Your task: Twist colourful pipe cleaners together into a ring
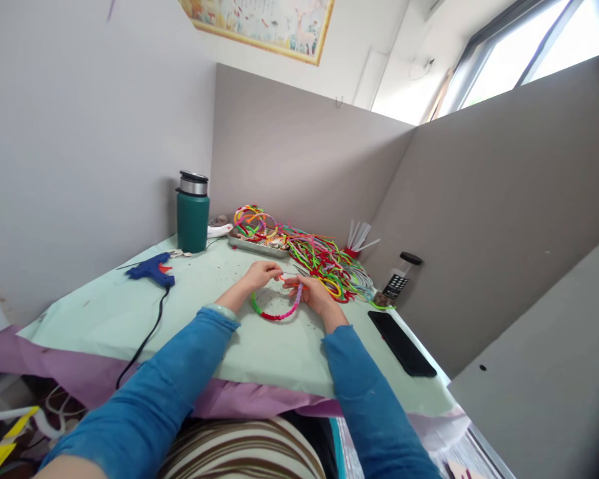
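A curved hoop wrapped in colored fuzzy pipe cleaner (274,317), with green, red, pink and lilac sections, hangs between my hands just above the table. My right hand (315,294) has its fingers closed round the lilac end of the hoop. At the far side of the hoop, the fingertips of my left hand (260,275) pinch a thin orange-red strand, which looks like a pipe cleaner and runs toward my right fingers. The green end lies by my left wrist. My fingers partly cover the hoop's upper portion.
A heap of pipe cleaners (324,259) lies behind my hands, beside a metal tray (259,247). To the left are a blue glue gun (152,269) with a trailing cord and a green bottle (192,223). A black phone (402,344) and a clear bottle (398,283) are right.
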Demonstrator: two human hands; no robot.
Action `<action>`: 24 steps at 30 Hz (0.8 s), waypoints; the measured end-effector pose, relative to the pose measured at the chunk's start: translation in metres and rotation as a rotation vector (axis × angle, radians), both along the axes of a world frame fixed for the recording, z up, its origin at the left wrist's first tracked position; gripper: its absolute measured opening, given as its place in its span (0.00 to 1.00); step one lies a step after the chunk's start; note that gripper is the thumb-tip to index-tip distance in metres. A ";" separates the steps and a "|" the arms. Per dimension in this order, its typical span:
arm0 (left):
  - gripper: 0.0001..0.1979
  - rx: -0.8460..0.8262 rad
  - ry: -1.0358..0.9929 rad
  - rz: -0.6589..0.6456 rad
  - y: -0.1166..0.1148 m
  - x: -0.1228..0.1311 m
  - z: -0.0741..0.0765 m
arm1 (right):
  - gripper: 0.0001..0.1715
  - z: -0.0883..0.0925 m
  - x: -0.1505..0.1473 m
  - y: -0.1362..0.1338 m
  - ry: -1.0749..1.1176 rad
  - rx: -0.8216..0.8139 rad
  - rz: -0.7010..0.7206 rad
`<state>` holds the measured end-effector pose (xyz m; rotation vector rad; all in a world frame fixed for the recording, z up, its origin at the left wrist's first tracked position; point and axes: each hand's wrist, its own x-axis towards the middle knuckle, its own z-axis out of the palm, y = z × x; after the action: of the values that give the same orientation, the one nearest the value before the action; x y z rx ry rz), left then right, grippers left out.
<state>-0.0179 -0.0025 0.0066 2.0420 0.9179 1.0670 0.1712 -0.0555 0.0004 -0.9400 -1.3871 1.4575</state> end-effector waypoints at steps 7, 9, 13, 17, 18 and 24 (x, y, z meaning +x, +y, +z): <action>0.15 -0.079 -0.006 -0.024 -0.005 0.000 0.005 | 0.22 0.001 0.003 0.000 0.007 0.036 -0.050; 0.17 -0.098 0.027 -0.068 -0.007 0.000 0.006 | 0.22 0.000 0.004 0.002 0.001 0.029 -0.122; 0.20 -0.134 0.101 -0.167 -0.010 0.001 0.005 | 0.18 0.001 0.006 0.004 0.030 0.026 -0.207; 0.21 -0.133 0.111 -0.170 -0.009 0.002 0.002 | 0.17 0.002 0.005 0.001 0.144 0.051 -0.149; 0.21 -0.133 0.106 -0.158 -0.008 0.002 0.001 | 0.17 0.002 0.005 0.001 0.157 0.064 -0.141; 0.20 -0.141 0.125 -0.137 -0.006 0.002 -0.001 | 0.19 -0.003 -0.001 0.001 0.057 0.098 -0.179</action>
<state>-0.0158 -0.0087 0.0060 2.0395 0.8748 0.7877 0.1704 -0.0546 -0.0024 -0.9282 -1.2868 1.2622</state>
